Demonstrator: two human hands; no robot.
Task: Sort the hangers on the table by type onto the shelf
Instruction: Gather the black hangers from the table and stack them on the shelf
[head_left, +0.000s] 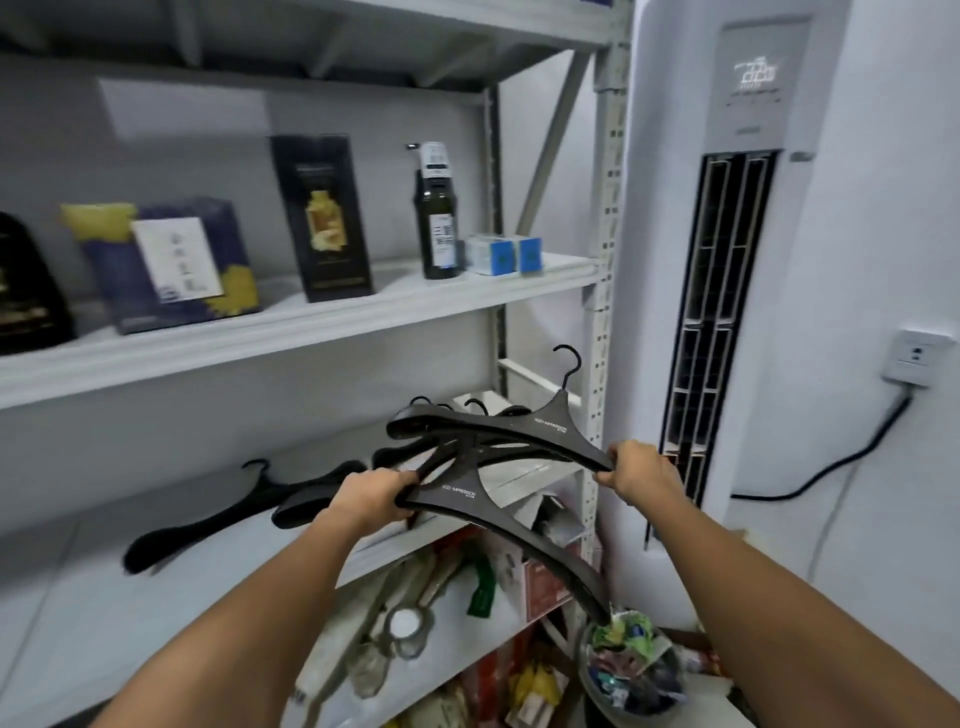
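Note:
I hold wide black plastic hangers in front of the white metal shelf (291, 332). My right hand (641, 470) grips the end of an upper black hanger (524, 434), whose hook points up. My left hand (376, 496) grips another black hanger (519, 525) that slants down to the right, over a bin. Several more black hangers (218, 517) lie on the middle shelf board to the left, and a few hooks show behind the held ones.
Boxes (171, 265), a dark bottle (439, 223) and small blue packs (506, 254) stand on the upper board. The lower board holds clutter and packets. A bin of wrappers (631, 670) stands at the bottom right. A tall white air conditioner (727, 260) stands right of the shelf.

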